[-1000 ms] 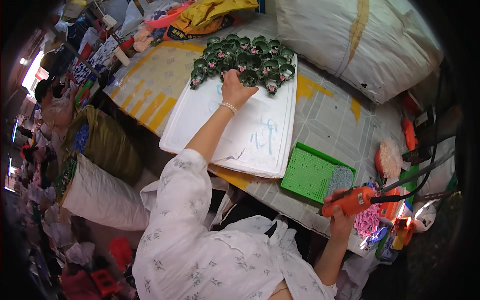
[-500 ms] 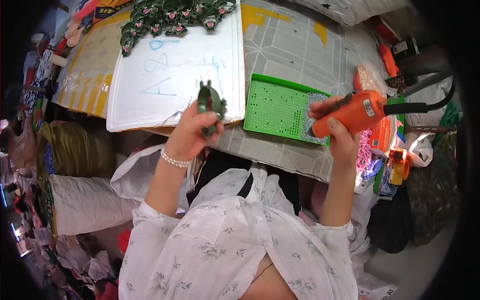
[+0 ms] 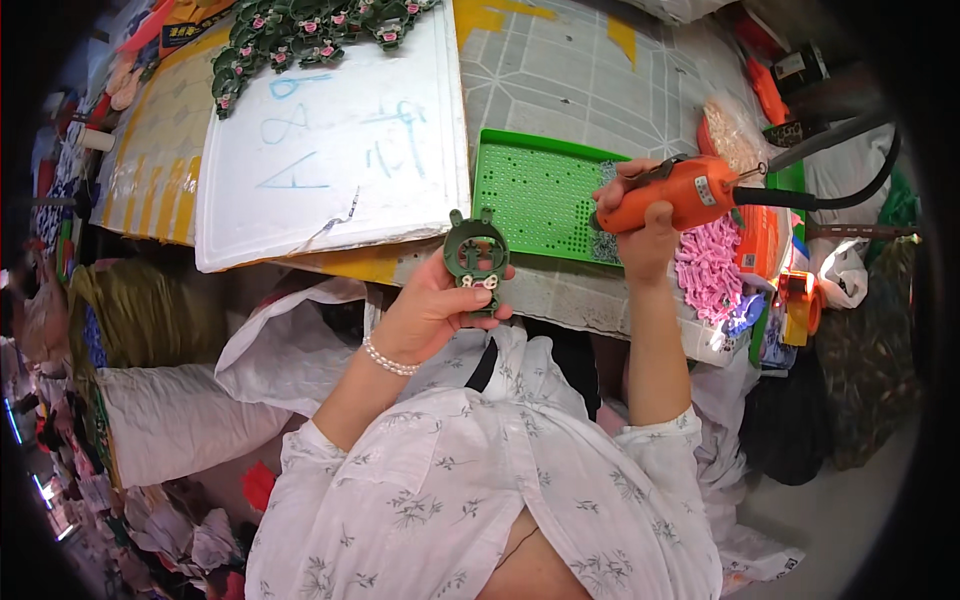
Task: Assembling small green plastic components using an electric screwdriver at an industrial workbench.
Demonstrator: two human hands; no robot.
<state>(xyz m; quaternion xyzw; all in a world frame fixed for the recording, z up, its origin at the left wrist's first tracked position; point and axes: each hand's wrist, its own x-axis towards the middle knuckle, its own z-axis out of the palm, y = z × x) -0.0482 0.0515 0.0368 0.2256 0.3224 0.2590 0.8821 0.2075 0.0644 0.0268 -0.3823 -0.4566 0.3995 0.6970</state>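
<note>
My left hand (image 3: 425,305) grips a dark green plastic piece (image 3: 470,250), which has small ears, a round frame and a light bow with pink on it. The thumb presses near that bow, and the piece stands just past the table's near edge. In my right hand (image 3: 650,240) is an orange electric screwdriver (image 3: 685,195), held level with its tip pointing left and a black cord behind it. Below the tip lies a green perforated tray (image 3: 535,195), with small silvery screws (image 3: 605,235) heaped at its right end, partly hidden by my hand and the tool.
A white foam board (image 3: 330,180) with blue marks lies left of the tray. Several green pieces with pink flowers (image 3: 290,45) are piled at its far end. Pink parts (image 3: 710,265) and an orange tape dispenser (image 3: 798,300) sit to the right. White sacks (image 3: 185,415) stand lower left.
My left hand has moved right and nearer me, turning the green piece so its face with the bow shows. My right hand has shifted slightly left with the screwdriver.
</note>
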